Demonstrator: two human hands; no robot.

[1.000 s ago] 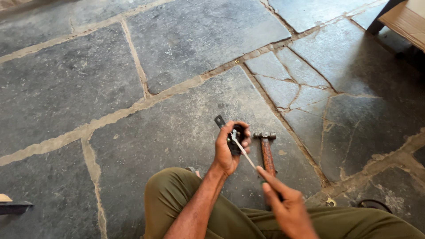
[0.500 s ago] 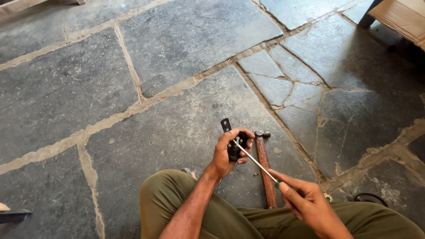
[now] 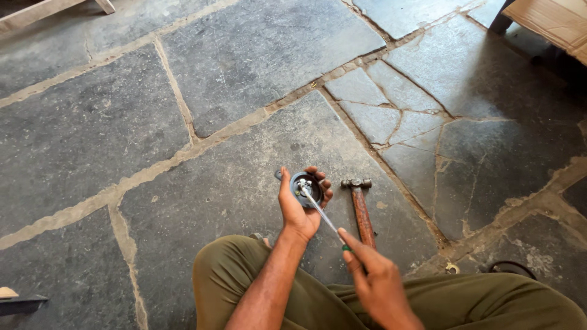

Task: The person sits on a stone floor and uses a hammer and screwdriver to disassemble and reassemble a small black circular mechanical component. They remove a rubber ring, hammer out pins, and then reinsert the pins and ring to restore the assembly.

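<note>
Gripping a round black metal part (image 3: 307,186) at centre frame, the left hand (image 3: 299,208) now turns its face upward, letting the screwdriver (image 3: 321,212), clasped in the right hand (image 3: 379,284), probe its hub; hammer (image 3: 361,208) lies beside.

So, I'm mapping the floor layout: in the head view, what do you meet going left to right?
Dark object at the left edge → left hand holding a round black part → hammer → small metal ring → cardboard box.

Stone-flagged yard floor (image 3: 244,79) — hammer (image 3: 362,211) lying.
</note>
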